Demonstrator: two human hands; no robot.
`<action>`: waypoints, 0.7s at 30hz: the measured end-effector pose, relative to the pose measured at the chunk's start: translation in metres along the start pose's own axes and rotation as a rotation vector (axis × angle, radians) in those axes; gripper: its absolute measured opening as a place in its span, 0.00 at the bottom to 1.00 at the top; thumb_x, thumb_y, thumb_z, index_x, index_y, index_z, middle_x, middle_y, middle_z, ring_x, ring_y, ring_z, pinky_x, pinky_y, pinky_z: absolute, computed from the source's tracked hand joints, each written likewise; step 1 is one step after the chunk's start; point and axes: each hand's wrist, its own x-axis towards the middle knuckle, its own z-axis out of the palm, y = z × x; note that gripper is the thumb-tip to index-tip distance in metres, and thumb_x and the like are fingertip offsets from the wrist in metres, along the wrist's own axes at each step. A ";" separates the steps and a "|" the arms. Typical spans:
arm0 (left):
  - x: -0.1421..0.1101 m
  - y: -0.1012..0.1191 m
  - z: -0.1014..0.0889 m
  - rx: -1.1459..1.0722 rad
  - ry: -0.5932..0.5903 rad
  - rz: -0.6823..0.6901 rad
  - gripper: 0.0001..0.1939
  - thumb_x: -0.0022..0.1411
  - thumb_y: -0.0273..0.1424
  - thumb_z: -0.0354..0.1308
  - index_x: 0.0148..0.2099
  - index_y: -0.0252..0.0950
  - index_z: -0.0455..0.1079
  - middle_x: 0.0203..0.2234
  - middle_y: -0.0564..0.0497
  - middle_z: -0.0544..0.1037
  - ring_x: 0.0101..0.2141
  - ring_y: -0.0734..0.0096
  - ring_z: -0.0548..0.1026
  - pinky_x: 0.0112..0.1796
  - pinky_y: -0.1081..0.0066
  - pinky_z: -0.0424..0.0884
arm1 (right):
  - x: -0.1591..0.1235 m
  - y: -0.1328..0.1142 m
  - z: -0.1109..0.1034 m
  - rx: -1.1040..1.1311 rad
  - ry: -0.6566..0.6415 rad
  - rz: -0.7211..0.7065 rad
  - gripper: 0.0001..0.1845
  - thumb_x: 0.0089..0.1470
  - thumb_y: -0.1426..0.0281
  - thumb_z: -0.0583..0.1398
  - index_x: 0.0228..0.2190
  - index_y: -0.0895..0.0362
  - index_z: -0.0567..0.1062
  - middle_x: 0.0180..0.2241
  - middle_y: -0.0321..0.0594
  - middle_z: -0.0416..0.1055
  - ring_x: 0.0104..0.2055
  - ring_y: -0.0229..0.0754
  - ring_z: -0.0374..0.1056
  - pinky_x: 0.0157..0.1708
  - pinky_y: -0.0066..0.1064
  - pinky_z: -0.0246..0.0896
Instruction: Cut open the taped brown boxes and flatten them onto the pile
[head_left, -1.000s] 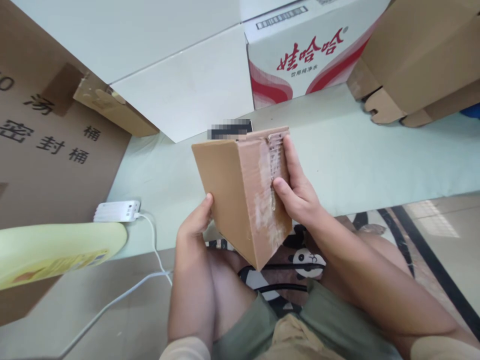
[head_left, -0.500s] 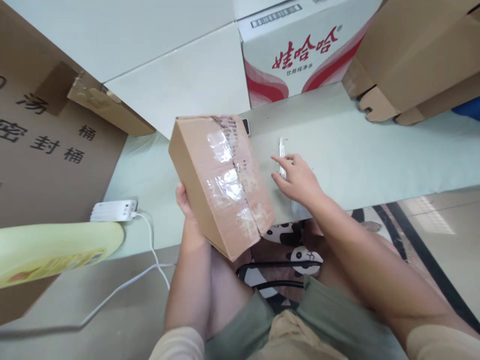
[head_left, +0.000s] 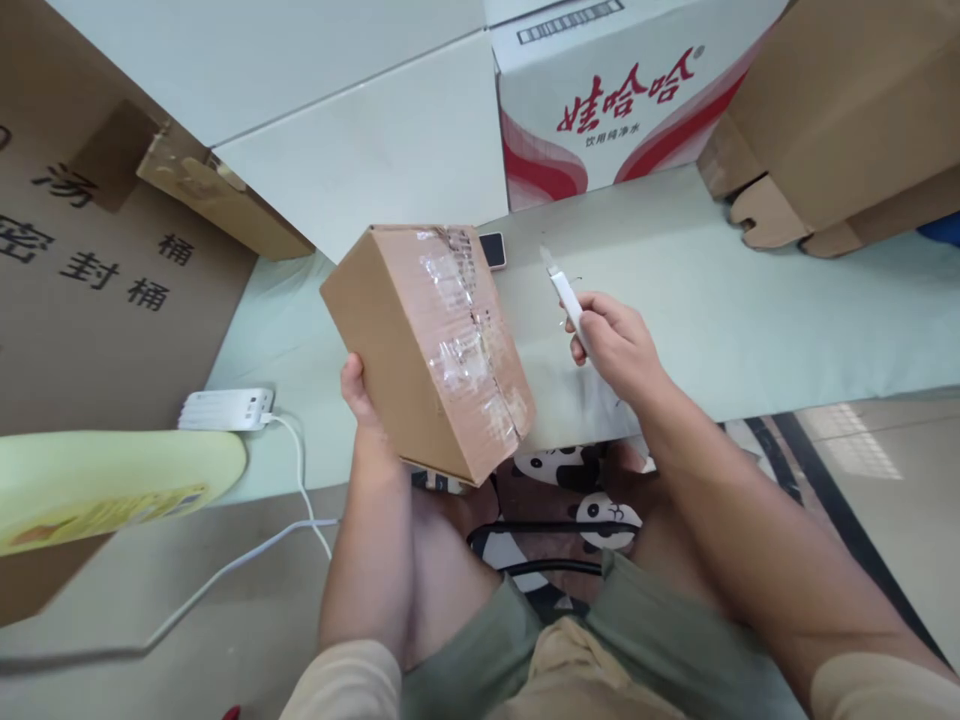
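A brown cardboard box [head_left: 401, 350] with clear tape over its seam is tilted up above the table's front edge. My left hand [head_left: 358, 392] grips its left side, thumb on the near face and the other fingers hidden behind the box. To the right of the box, my right hand [head_left: 611, 340] is closed around a white utility knife [head_left: 566, 298]. The blade is out and points up and away from me, apart from the box.
A small dark-screened device [head_left: 493, 250] lies behind the box. White cartons [head_left: 375, 140] and an open brown carton [head_left: 840, 130] line the table's back. A power bank [head_left: 225, 409] with a cable and a pale yellow bottle [head_left: 120, 480] are at left.
My right hand, open over the knife lying on the table before, has closed on it and lifted it. My left hand has turned the box so more of its left side shows.
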 end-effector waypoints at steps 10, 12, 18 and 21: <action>-0.001 -0.001 -0.003 0.010 -0.066 -0.114 0.32 0.58 0.59 0.61 0.53 0.41 0.78 0.44 0.45 0.84 0.46 0.46 0.83 0.43 0.52 0.83 | -0.024 -0.009 0.004 0.215 -0.164 -0.226 0.24 0.64 0.49 0.61 0.45 0.57 0.78 0.25 0.31 0.71 0.18 0.30 0.61 0.19 0.26 0.57; -0.003 -0.001 -0.004 -0.003 -0.077 -0.144 0.33 0.57 0.58 0.62 0.53 0.40 0.79 0.44 0.45 0.84 0.44 0.48 0.84 0.42 0.53 0.83 | -0.026 -0.010 0.005 0.230 -0.181 -0.235 0.29 0.65 0.46 0.58 0.48 0.58 0.80 0.26 0.34 0.75 0.18 0.30 0.61 0.19 0.26 0.58; -0.005 -0.002 -0.010 -0.018 -0.099 -0.217 0.34 0.55 0.60 0.63 0.52 0.40 0.80 0.47 0.43 0.84 0.43 0.46 0.84 0.38 0.52 0.84 | -0.032 -0.018 0.007 0.225 -0.216 -0.189 0.33 0.65 0.48 0.59 0.63 0.53 0.74 0.29 0.36 0.80 0.16 0.31 0.59 0.17 0.28 0.60; -0.006 -0.006 -0.012 -0.014 -0.114 -0.176 0.34 0.57 0.61 0.61 0.52 0.39 0.79 0.47 0.41 0.84 0.45 0.43 0.84 0.41 0.48 0.83 | -0.034 -0.023 0.007 0.190 -0.211 -0.195 0.31 0.65 0.54 0.59 0.63 0.56 0.75 0.29 0.38 0.81 0.16 0.30 0.58 0.17 0.28 0.59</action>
